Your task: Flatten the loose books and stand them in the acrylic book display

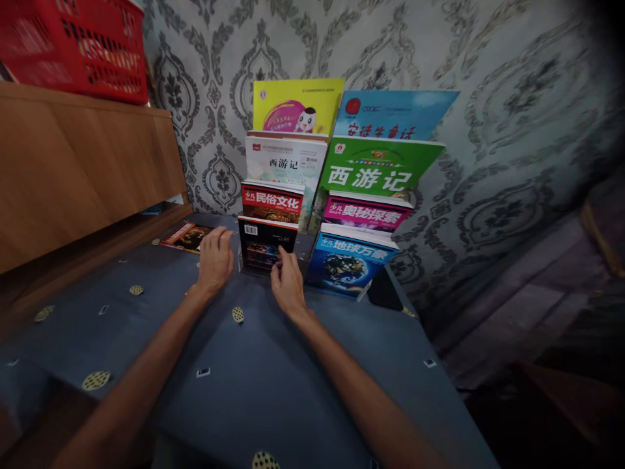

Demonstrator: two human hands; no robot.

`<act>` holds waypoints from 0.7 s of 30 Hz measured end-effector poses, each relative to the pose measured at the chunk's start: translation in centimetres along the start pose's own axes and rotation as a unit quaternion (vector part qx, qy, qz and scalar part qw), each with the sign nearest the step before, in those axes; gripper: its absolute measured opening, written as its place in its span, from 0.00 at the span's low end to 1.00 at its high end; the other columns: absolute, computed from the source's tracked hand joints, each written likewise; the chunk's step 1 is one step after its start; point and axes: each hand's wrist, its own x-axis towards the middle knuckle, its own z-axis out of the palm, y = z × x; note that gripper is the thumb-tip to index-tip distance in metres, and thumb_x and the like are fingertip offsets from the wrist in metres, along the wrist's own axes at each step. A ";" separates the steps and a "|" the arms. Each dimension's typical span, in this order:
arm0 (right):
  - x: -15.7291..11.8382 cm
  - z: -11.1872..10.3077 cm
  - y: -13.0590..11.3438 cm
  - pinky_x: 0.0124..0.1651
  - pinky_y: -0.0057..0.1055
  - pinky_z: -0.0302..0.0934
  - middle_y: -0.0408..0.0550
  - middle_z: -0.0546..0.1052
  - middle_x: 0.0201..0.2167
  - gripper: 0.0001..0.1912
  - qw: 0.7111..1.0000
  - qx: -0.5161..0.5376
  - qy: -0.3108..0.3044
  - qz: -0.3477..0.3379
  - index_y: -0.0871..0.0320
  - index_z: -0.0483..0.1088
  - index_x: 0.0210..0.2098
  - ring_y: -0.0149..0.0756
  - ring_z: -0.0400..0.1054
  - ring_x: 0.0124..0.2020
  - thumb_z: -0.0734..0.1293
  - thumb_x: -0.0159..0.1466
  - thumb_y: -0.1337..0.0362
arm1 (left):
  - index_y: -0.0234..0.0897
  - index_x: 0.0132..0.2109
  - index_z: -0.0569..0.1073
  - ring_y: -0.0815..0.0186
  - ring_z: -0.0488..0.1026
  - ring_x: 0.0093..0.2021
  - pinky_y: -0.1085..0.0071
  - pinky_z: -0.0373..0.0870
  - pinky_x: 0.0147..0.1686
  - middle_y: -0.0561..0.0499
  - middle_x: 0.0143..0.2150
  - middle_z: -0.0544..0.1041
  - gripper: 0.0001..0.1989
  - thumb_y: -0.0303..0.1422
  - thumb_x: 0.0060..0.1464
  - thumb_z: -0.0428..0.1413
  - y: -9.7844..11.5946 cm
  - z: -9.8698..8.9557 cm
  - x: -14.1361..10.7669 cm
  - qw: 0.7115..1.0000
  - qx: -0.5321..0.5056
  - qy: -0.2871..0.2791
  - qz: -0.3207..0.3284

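Two columns of upright books stand in a clear holder. At the front of the left column is a black book with a barcode, and behind it a red book. My right hand is at the black book's lower right, index finger extended against its cover, holding nothing. To the left, my left hand hovers near a dark orange book lying flat; its fingers are bent and partly hidden, so its grip is unclear. A blue book with a globe fronts the right column, with a green book farther back.
A dark flat object lies right of the blue book. A red basket sits on a wooden cabinet at the left. Patterned wallpaper rises behind the cloth-covered table.
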 end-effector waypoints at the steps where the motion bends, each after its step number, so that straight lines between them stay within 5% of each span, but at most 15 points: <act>1: -0.1 0.0 -0.1 0.54 0.47 0.67 0.58 0.72 0.47 0.27 1.000 0.000 -0.003 0.000 0.60 0.60 0.66 0.47 0.70 0.47 0.56 0.68 0.67 | 0.31 0.60 0.66 0.51 0.65 0.64 0.53 0.62 0.63 0.33 0.62 0.69 0.21 0.26 0.60 0.48 -0.9 0.2 -0.1 0.999 0.015 -0.032 -0.038; 6: -0.4 0.1 -0.4 0.54 0.47 0.67 0.59 0.72 0.47 0.27 1.000 0.001 -0.024 0.001 0.61 0.61 0.66 0.47 0.70 0.48 0.56 0.68 0.67 | 0.27 0.61 0.65 0.45 0.63 0.65 0.47 0.65 0.60 0.29 0.64 0.68 0.22 0.31 0.62 0.48 -4.7 1.6 -0.9 0.973 0.078 -0.148 -0.158; 14: -1.2 0.7 -0.9 0.55 0.46 0.68 0.57 0.72 0.48 0.26 0.999 0.002 -0.035 -0.006 0.59 0.61 0.65 0.45 0.69 0.49 0.56 0.68 0.68 | 0.25 0.63 0.64 0.42 0.54 0.72 0.38 0.57 0.63 0.26 0.69 0.62 0.25 0.34 0.62 0.48 -7.4 3.8 -1.2 0.949 0.105 -0.231 -0.187; 21: -1.4 0.8 -0.6 0.55 0.47 0.68 0.57 0.72 0.49 0.27 0.999 0.008 -0.043 -0.004 0.57 0.61 0.66 0.46 0.70 0.49 0.56 0.68 0.68 | 0.22 0.60 0.67 0.40 0.61 0.66 0.39 0.60 0.60 0.22 0.63 0.67 0.25 0.37 0.65 0.45 -8.3 4.0 -0.7 0.939 0.124 -0.276 -0.163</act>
